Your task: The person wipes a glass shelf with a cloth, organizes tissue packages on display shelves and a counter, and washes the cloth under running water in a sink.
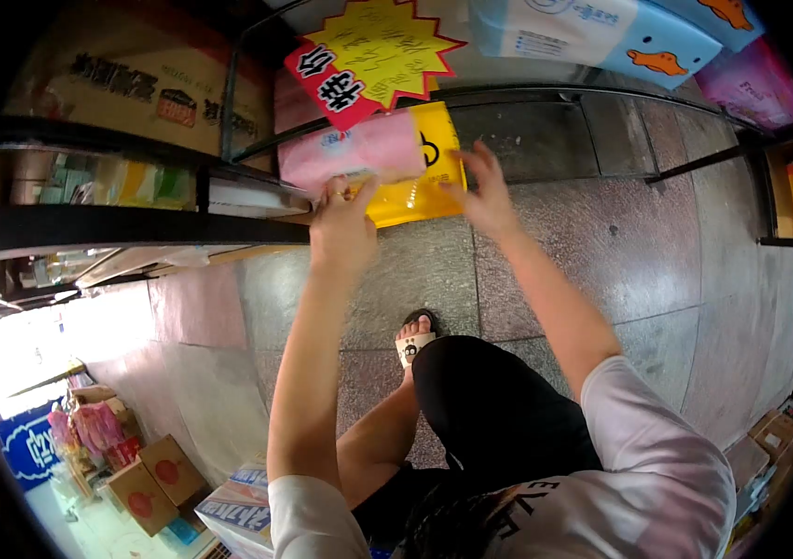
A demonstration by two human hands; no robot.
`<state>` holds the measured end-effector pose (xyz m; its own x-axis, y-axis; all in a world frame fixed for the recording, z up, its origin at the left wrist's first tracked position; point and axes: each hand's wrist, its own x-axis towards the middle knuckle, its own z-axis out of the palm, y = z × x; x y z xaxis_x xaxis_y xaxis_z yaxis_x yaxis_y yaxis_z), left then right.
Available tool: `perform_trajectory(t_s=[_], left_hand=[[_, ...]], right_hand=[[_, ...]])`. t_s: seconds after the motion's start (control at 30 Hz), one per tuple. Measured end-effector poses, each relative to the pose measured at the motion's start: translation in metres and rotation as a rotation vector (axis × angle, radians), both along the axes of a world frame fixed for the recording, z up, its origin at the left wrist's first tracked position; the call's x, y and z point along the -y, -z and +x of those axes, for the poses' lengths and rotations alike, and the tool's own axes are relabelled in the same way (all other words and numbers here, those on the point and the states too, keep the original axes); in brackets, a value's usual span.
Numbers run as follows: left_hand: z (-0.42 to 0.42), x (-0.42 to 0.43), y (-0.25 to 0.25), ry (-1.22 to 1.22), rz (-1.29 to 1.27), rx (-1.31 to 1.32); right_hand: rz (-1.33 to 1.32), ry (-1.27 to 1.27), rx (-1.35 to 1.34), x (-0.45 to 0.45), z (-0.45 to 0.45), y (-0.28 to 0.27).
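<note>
A pink package [350, 149] lies over a yellow package [415, 197] at the edge of a black-framed rack, below a red and yellow price sign [382, 56]. My left hand [344, 219] is at the lower edge of the pink package, its fingers bent against the wrapping. To the right, my right hand [485, 193] is beside the yellow package's right edge, with thumb and fingers apart and nothing between them.
Blue and white packages [592, 37] hang over the top edge. A large cardboard box [126, 84] sits on the left rack [136, 233]. Cartons [159, 484] stand at the lower left, and more boxes [774, 433] at the lower right.
</note>
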<state>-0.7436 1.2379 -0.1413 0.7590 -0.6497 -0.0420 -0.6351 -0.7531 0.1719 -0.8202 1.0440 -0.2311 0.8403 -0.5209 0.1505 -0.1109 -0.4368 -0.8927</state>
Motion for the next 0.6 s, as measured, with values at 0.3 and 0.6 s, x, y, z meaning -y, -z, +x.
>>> perform_trajectory(t_s=[0.3, 0.6], left_hand=[[0.029, 0.011, -0.017, 0.099, -0.031, 0.133], [0.041, 0.022, -0.033, 0.047, -0.429, 0.175]], right_hand=[[0.098, -0.04, -0.021, -0.033, -0.07, 0.014], [0.134, 0.024, -0.124, -0.016, -0.085, 0.011]])
